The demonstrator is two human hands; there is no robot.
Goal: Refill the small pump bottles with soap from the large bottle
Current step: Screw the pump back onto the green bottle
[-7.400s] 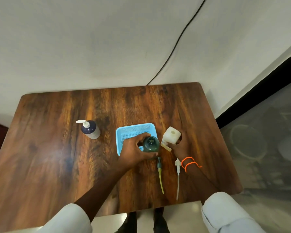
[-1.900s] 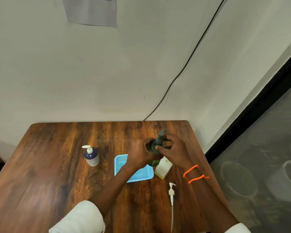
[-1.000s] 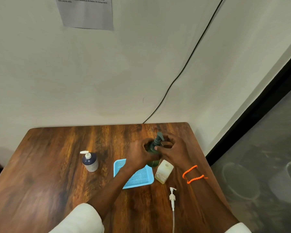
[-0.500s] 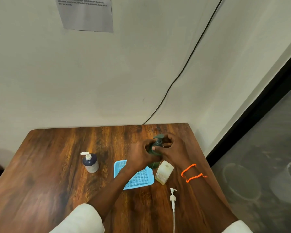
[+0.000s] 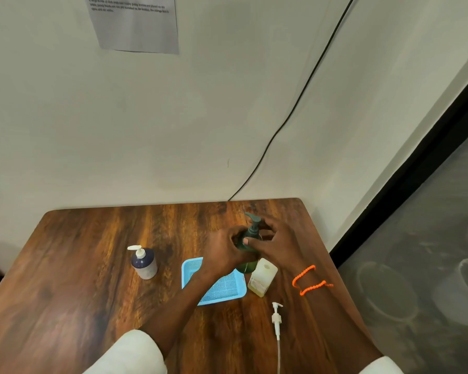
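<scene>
Fingers (image 5: 250,241) of the right hand (image 5: 278,245) pinch the collar of the green bottle's pump (image 5: 253,225), while the left hand (image 5: 224,251) curls around the shoulder of the green bottle (image 5: 247,263), which stands upright on the wooden surface (image 5: 92,265). Both hands hide most of the bottle's body; only its pump head and lower front show. Just right of the green bottle stands a pale square bottle (image 5: 262,278), its top open and uncapped. Just left of the green bottle lies a blue mesh tray (image 5: 222,290), partly covered by the left forearm. Nearer the person than the green bottle, a loose white pump (image 5: 276,317) with its long tube lies flat on the wood. Well to the left of the green bottle stands a dark blue bottle (image 5: 144,263) with a white pump fitted. An orange cord (image 5: 308,280) circles the right wrist. Beyond the green bottle, a black cable (image 5: 303,87) runs up the wall beside a printed sheet (image 5: 135,22).
</scene>
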